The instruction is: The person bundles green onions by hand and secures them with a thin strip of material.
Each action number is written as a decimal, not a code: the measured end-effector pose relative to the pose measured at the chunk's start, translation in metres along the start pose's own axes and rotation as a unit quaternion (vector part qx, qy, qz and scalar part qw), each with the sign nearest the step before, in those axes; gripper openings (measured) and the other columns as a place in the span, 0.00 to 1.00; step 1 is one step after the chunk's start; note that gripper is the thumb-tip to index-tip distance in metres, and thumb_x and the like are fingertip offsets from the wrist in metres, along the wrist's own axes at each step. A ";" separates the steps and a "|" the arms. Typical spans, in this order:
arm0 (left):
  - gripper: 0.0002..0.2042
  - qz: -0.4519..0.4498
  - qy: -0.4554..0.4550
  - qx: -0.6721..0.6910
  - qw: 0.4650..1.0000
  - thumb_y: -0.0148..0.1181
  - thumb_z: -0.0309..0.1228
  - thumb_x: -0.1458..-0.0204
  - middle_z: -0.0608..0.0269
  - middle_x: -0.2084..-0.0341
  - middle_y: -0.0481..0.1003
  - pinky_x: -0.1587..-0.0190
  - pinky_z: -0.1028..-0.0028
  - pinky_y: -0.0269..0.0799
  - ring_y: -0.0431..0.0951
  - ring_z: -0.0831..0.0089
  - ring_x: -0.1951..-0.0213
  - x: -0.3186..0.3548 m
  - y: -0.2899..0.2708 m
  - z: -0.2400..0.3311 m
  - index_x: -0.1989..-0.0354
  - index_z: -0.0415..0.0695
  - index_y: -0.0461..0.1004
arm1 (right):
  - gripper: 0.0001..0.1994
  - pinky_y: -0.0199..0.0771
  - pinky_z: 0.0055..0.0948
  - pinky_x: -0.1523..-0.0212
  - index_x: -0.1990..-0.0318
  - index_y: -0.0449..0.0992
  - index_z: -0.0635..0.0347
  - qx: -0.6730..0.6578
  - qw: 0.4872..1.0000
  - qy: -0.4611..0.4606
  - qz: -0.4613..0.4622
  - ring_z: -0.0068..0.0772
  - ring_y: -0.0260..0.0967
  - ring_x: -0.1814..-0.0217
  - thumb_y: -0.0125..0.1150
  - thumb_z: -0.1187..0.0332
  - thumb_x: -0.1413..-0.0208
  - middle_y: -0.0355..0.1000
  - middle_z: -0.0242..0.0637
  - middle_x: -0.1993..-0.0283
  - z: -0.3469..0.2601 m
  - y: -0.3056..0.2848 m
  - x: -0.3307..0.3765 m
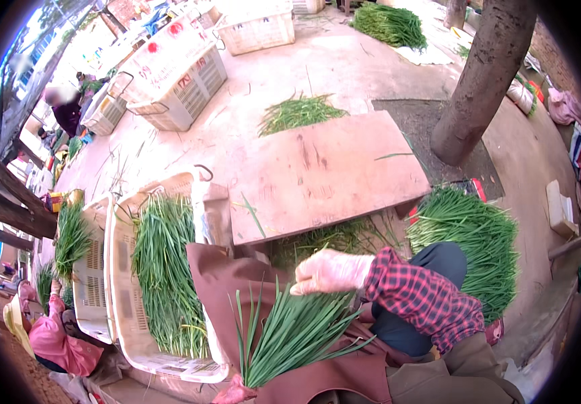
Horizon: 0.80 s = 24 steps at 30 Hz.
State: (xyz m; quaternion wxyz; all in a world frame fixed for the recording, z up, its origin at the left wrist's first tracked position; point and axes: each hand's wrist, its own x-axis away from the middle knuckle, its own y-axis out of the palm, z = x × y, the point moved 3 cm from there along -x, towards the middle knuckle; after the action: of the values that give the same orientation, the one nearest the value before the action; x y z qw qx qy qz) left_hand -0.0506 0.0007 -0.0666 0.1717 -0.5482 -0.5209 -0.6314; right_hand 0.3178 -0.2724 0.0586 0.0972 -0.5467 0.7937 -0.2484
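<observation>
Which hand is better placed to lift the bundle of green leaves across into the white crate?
Probably the left hand: it grips the bundle at its base, on the crate's side. The right hand only rests on the leaf tips.

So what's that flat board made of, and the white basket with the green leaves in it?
The flat board looks like wood or plywood: matte reddish-brown, scuffed with dark stains. The white basket looks like hard moulded plastic, with slotted walls and a smooth, dull finish. The green leaves in it are long, thin plant blades.
</observation>
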 end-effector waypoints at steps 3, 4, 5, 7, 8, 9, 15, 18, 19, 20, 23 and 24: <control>0.18 0.036 0.087 -0.277 0.956 0.52 0.25 0.53 0.55 0.60 0.72 0.68 0.65 0.72 0.72 0.66 0.63 0.004 0.018 0.001 0.50 0.40 0.69 | 0.17 0.70 0.46 0.62 0.70 0.72 0.58 0.073 0.997 -0.003 0.005 0.55 0.72 0.63 0.52 0.54 0.37 0.72 0.47 0.72 0.011 0.029 -0.007; 0.18 0.054 0.119 -0.381 0.915 0.52 0.25 0.53 0.54 0.61 0.72 0.68 0.65 0.71 0.72 0.65 0.64 0.006 0.023 0.001 0.50 0.40 0.69 | 0.17 0.70 0.46 0.62 0.70 0.72 0.58 0.084 0.995 -0.012 0.051 0.54 0.72 0.64 0.51 0.54 0.36 0.72 0.46 0.72 0.015 0.031 -0.008; 0.19 0.073 0.147 -0.470 0.867 0.52 0.26 0.53 0.54 0.61 0.72 0.69 0.65 0.71 0.72 0.65 0.65 0.011 0.029 0.000 0.50 0.40 0.69 | 0.17 0.71 0.45 0.63 0.70 0.72 0.58 0.092 0.991 -0.024 0.096 0.54 0.72 0.65 0.51 0.55 0.36 0.72 0.46 0.72 0.018 0.032 -0.006; 0.19 0.092 0.181 -0.556 0.806 0.52 0.26 0.53 0.54 0.63 0.72 0.70 0.64 0.71 0.72 0.65 0.66 0.012 0.035 0.000 0.50 0.41 0.69 | 0.17 0.72 0.44 0.65 0.72 0.71 0.59 0.100 0.980 -0.016 0.168 0.52 0.72 0.67 0.51 0.57 0.36 0.72 0.45 0.73 0.021 0.029 -0.006; 0.19 0.098 0.192 -0.589 0.779 0.52 0.27 0.53 0.54 0.63 0.72 0.70 0.64 0.71 0.72 0.64 0.67 0.011 0.038 0.000 0.50 0.41 0.69 | 0.16 0.72 0.44 0.66 0.72 0.71 0.59 0.115 0.974 -0.022 0.192 0.52 0.72 0.67 0.51 0.57 0.36 0.72 0.44 0.73 0.022 0.029 -0.006; 0.19 0.104 0.197 -0.612 0.759 0.52 0.27 0.53 0.53 0.64 0.72 0.70 0.64 0.71 0.72 0.64 0.67 0.012 0.041 -0.001 0.50 0.41 0.69 | 0.16 0.72 0.44 0.66 0.72 0.71 0.59 0.128 0.968 -0.025 0.216 0.51 0.72 0.68 0.51 0.57 0.36 0.72 0.44 0.73 0.023 0.031 -0.005; 0.20 0.179 0.209 -0.705 0.653 0.53 0.29 0.54 0.52 0.69 0.73 0.73 0.62 0.70 0.73 0.63 0.71 0.020 0.051 -0.008 0.50 0.42 0.69 | 0.14 0.70 0.36 0.73 0.74 0.69 0.54 0.335 0.893 -0.015 0.299 0.39 0.71 0.74 0.52 0.58 0.38 0.68 0.35 0.78 0.010 0.033 -0.005; 0.20 0.217 0.201 -0.727 0.619 0.53 0.30 0.54 0.51 0.71 0.73 0.74 0.62 0.70 0.74 0.62 0.73 0.029 0.050 -0.011 0.50 0.42 0.69 | 0.14 0.69 0.35 0.74 0.74 0.69 0.54 0.333 0.871 -0.066 0.354 0.37 0.70 0.75 0.52 0.58 0.38 0.66 0.34 0.79 0.019 0.033 -0.009; 0.20 0.231 0.194 -0.737 0.605 0.53 0.31 0.54 0.51 0.71 0.73 0.75 0.62 0.70 0.74 0.62 0.74 0.031 0.050 -0.011 0.50 0.42 0.69 | 0.13 0.69 0.35 0.74 0.74 0.69 0.53 0.335 0.878 0.003 0.341 0.37 0.70 0.74 0.53 0.59 0.38 0.66 0.34 0.78 0.020 0.033 -0.008; 0.20 0.246 0.184 -0.748 0.589 0.53 0.31 0.54 0.51 0.72 0.73 0.75 0.61 0.70 0.74 0.62 0.74 0.032 0.051 -0.010 0.49 0.42 0.69 | 0.13 0.69 0.36 0.74 0.74 0.69 0.53 0.357 0.859 0.018 0.366 0.37 0.70 0.74 0.53 0.60 0.38 0.66 0.34 0.78 0.022 0.027 -0.004; 0.21 0.293 0.141 -0.769 0.550 0.53 0.32 0.54 0.50 0.74 0.74 0.76 0.61 0.69 0.75 0.61 0.76 0.042 0.057 -0.011 0.49 0.43 0.70 | 0.12 0.70 0.37 0.73 0.75 0.68 0.53 0.353 0.816 0.060 0.454 0.38 0.70 0.73 0.55 0.62 0.40 0.67 0.34 0.77 0.037 -0.010 0.001; 0.22 0.295 0.114 -0.768 0.557 0.54 0.33 0.54 0.49 0.73 0.74 0.76 0.61 0.70 0.75 0.61 0.75 0.041 0.062 -0.009 0.48 0.43 0.69 | 0.09 0.70 0.38 0.72 0.72 0.71 0.54 0.369 0.803 0.047 0.465 0.40 0.70 0.72 0.57 0.63 0.41 0.67 0.36 0.76 0.051 -0.024 0.011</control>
State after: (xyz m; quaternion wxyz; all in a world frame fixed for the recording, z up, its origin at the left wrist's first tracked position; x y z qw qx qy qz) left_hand -0.0202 -0.0172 -0.0002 -0.0794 -0.5190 0.3763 -0.7634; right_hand 0.3551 -0.3039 0.0278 0.3583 -0.0226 0.8048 -0.4727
